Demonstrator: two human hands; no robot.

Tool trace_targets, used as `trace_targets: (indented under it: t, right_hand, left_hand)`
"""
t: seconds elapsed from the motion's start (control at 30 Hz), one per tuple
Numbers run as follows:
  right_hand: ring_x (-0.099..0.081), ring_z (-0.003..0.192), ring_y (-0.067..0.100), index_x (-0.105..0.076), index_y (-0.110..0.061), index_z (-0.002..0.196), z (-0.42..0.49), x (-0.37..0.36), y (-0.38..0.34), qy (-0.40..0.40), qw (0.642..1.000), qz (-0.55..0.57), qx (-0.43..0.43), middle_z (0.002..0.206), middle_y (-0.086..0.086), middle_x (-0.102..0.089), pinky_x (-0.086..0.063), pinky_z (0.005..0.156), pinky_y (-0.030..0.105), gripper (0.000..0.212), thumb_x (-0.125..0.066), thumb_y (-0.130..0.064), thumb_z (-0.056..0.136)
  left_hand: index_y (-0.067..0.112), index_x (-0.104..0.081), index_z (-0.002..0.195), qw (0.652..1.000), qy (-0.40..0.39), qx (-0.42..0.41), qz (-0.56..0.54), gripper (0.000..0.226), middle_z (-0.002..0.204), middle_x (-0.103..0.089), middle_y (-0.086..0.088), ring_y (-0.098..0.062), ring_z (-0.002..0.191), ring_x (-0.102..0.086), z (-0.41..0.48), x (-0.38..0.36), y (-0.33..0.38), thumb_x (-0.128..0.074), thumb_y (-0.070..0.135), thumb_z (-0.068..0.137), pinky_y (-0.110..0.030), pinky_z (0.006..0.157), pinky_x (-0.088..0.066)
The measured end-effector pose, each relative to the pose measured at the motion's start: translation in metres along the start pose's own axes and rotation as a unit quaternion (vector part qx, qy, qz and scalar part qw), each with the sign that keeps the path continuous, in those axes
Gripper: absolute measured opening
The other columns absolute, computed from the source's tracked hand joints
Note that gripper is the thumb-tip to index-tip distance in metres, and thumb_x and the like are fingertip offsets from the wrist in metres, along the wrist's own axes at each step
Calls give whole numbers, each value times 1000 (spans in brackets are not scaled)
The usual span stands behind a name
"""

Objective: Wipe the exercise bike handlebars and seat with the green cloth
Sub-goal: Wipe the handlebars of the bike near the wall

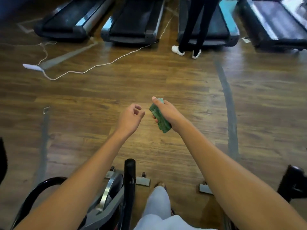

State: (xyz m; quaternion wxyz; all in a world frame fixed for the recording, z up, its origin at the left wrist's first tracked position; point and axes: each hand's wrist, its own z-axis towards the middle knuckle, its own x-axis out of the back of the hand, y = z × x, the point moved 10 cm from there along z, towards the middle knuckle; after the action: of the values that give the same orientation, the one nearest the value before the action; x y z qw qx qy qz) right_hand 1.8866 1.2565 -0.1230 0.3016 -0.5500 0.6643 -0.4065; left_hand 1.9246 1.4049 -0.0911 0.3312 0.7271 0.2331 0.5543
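Observation:
My right hand (166,112) grips a folded green cloth (160,120), held out in the air over the wooden floor. Just to its left, my left hand (130,117) hangs with loosely curled fingers and holds nothing. Below my arms stands the exercise bike: a black handlebar prong (129,178) points forward at centre, a curved black bar (39,186) arcs at the lower left, and the silver flywheel (111,191) sits between them. The seat is out of view.
Several treadmills (132,25) line the far side, and a person in dark trousers and white shoes (192,30) stands at one. A white power strip and cord (33,67) lie on the floor. Another black machine part (294,183) sits at right.

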Motion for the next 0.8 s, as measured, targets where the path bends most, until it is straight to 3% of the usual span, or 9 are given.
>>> trace_targets:
  t: [0.23,0.4,0.47,0.53,0.63,0.73,0.8]
  right_hand:
    - [-67,79,24,-53,-17,116,92,-76,-33,-94,994,-63,-6,106,10,-64,-54,53,26,49,-46,-62,98]
    - [-67,70,25,-48,-15,120,148,-146,-65,-186,980,-70,-26,103,13,-64,-58,60,34,50,-51,-59,97]
    - [-66,66,24,-50,-15,111,156,-178,-73,-243,966,-71,-45,98,13,-65,-57,64,36,43,-59,-54,95]
    - [-66,69,24,-54,-10,108,158,-214,-73,-321,942,-67,-68,93,14,-65,-56,65,35,42,-65,-48,94]
    - [-66,72,24,-56,-8,120,149,-265,-65,-417,900,-76,-100,98,16,-64,-55,59,31,44,-65,-42,94]
    - [-65,70,23,-61,-5,118,131,-313,-51,-487,857,-106,-130,95,16,-65,-55,57,29,38,-60,-37,98]
    - [-66,71,22,-62,-4,120,112,-345,-37,-555,805,-128,-168,99,16,-65,-56,62,30,40,-57,-38,99]
  left_hand:
    - [17,-64,110,993,87,80,-21,19,102,-66,0,-18,96,-60,73,41,-65,-60,28,96,-28,77,-41]
    - [16,-64,108,973,173,135,-69,15,102,-67,-1,-16,96,-60,120,90,-104,-61,24,95,-30,81,-45]
    - [19,-62,102,959,209,162,-97,8,99,-67,-4,-22,96,-63,123,110,-120,-62,21,94,-36,85,-50]
    - [20,-59,100,943,247,197,-106,6,98,-66,-4,-22,95,-62,115,132,-137,-62,21,95,-34,81,-48]
    - [20,-60,107,914,289,261,-110,12,97,-62,3,-17,91,-60,92,158,-163,-59,27,97,-29,74,-43]
    - [24,-60,101,873,353,314,-121,6,94,-63,2,-21,93,-63,57,183,-191,-58,25,96,-35,83,-51]
    - [24,-59,96,829,410,356,-136,4,91,-63,-1,-25,91,-64,24,198,-211,-59,20,95,-40,88,-53]
